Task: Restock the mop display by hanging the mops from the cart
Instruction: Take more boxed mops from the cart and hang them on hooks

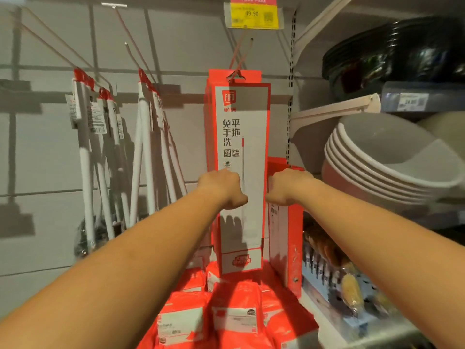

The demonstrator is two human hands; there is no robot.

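As your left hand and right hand reach the hung mop box, fingers hidden, grip unclear, 3 o'clock box likely hangs next.

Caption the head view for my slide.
Left hand and right hand at the boxed mop hanging on a hook under a yellow price tag.

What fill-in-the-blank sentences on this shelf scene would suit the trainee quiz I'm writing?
The yellow tag reads ____.
The bowls sit ____ of the hanging box.
The packs under it are ____.
The left hand touches that ____.
Missing: 49.90; right; red; box.
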